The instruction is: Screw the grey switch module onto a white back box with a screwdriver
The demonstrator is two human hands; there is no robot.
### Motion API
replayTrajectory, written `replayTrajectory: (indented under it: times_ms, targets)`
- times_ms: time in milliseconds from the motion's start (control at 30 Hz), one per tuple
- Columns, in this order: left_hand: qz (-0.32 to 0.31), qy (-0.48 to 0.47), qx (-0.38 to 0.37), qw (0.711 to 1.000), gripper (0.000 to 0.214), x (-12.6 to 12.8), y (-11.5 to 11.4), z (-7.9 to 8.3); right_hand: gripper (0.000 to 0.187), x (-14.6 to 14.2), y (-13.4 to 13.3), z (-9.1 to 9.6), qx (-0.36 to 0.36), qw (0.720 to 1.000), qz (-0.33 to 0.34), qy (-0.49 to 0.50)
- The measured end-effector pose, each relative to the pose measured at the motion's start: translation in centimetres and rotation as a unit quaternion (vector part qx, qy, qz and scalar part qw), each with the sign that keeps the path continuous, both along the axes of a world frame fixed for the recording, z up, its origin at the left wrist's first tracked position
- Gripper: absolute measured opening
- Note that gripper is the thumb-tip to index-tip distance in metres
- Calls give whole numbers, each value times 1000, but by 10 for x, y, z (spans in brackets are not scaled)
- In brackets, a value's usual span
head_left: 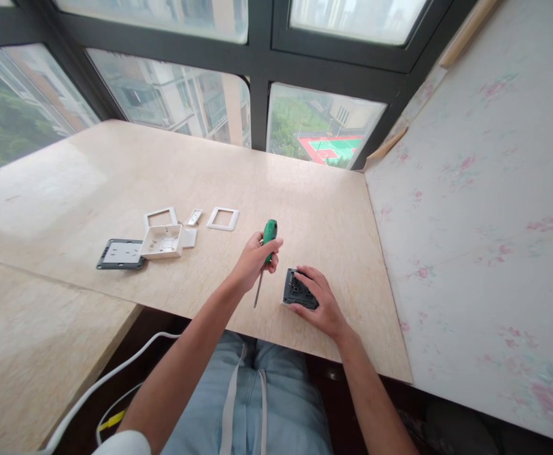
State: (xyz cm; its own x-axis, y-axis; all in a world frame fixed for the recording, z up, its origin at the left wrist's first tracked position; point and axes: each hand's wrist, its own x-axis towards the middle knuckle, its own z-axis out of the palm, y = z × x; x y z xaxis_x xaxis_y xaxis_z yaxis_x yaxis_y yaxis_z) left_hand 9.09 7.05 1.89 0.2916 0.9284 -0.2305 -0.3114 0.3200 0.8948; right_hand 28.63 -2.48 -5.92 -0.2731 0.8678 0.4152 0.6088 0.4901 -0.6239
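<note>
A screwdriver (270,231) with a green handle is gripped in my left hand (252,260), its metal shaft pointing down toward me above the sill. My right hand (321,300) rests on a dark grey wall socket (299,289) that lies back side up, with a white edge showing beneath it. Thumb and fingers span its right side and hide part of it. The screwdriver tip is apart from the socket, to its left.
Left on the stone sill (276,183) lie a white mounting box (162,243), a grey-framed socket (122,253), a white frame (223,218), another white frame (160,217) and a small white piece (194,217). A papered wall (475,221) bounds the right; windows stand behind. A white cable (115,373) hangs below.
</note>
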Motion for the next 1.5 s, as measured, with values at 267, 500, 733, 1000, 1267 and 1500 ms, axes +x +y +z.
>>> replayTrajectory:
  times_ms: [267,500,733,1000,1267,1500]
  targets:
    - [-55,69,-34,996,39,-5,-17,-40,88,7,-1,8,-72,995,-6,-66]
    - [-71,61,-40,995,38,-2,-29,-57,86,5,2,22,-96,991,-12,-90]
    - [-65,47,-34,996,37,-2,-31,-63,84,2,2,26,-88,989,-19,-114]
    - [-56,29,-41,997,39,-7,-32,-64,89,3,3,29,-92,987,-13,-133]
    - [-79,68,-16,994,35,-5,-33,-63,81,8,7,45,-99,979,27,-178]
    - [-89,93,-2,992,31,-4,-33,-63,68,-3,20,75,-104,954,75,-271]
